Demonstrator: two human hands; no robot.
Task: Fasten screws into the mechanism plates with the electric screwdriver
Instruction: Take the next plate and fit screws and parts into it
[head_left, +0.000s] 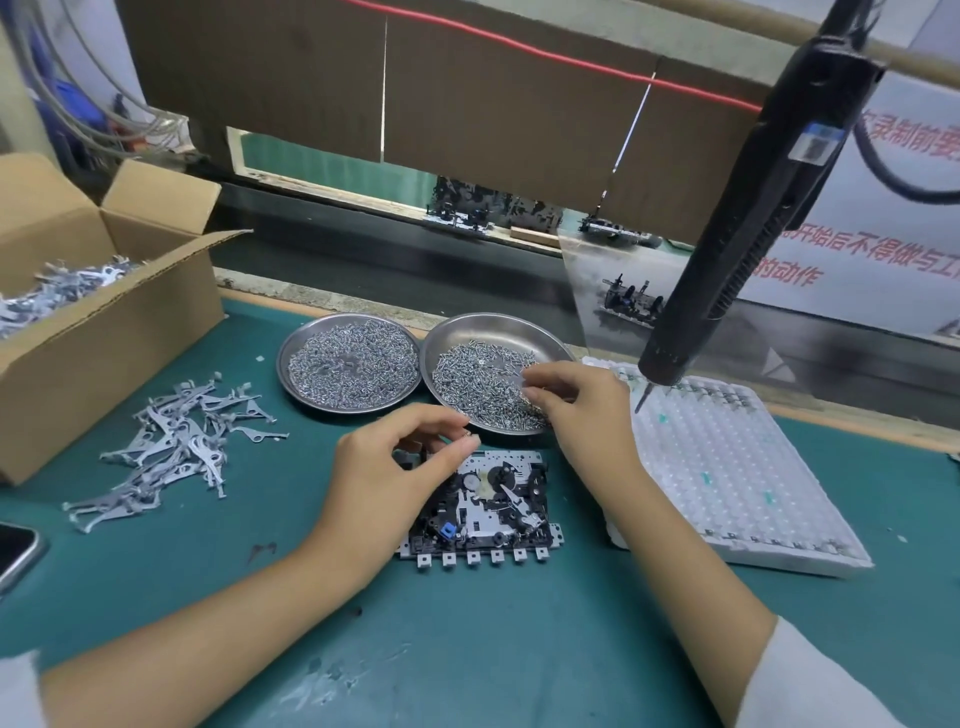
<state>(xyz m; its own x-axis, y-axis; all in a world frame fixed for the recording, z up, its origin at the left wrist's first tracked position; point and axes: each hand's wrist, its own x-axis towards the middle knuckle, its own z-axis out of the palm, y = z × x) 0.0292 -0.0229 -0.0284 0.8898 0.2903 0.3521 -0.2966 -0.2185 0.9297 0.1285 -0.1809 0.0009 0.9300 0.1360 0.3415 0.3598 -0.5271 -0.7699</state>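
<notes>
A black and silver mechanism plate lies on the green mat in front of me. My left hand hovers over its top left corner, thumb and forefinger pinching something small that I cannot make out. My right hand reaches into the right steel dish of screws, fingertips pinched among the screws. The black electric screwdriver hangs from above at the right, unheld, its bit tip just over the white tray.
A second steel dish of screws sits left of the first. Loose grey metal levers lie scattered at left, beside an open cardboard box of them. A white foam tray lies at right. A phone corner shows at far left.
</notes>
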